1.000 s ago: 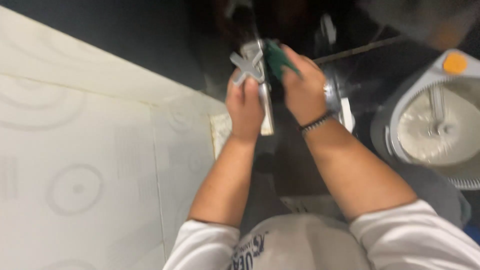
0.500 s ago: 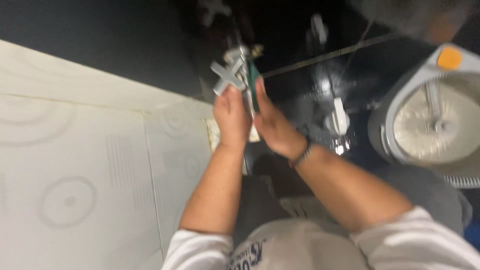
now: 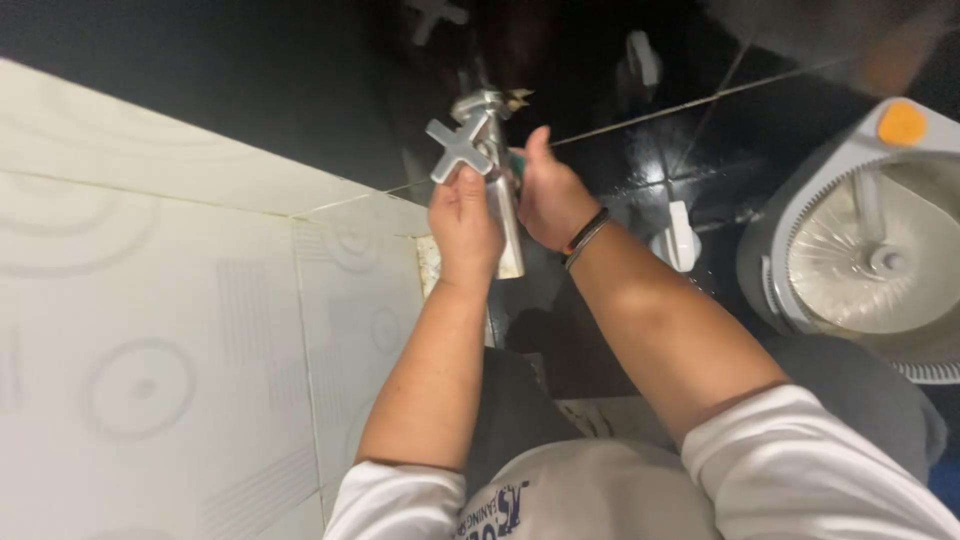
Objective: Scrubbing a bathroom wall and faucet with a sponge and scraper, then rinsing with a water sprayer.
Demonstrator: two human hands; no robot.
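Tap: shiny chrome tap with a cross-shaped handle [image 3: 458,148] and straight metal spout [image 3: 507,225], at top centre against dark tiles.
Left hand [image 3: 465,222]: fingers clenched around the spout, just below the handle.
Right hand [image 3: 548,195]: fingers pressing a green scrubbing pad [image 3: 517,165], mostly hidden, against the tap.
Wrist: black band [image 3: 584,235].
Right edge: grey mop bucket with round spinner basket [image 3: 868,262].
Left: cream patterned tiles [image 3: 150,330].

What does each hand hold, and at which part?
Left hand grips the metal tap by its spout. Right hand presses a green pad against it.
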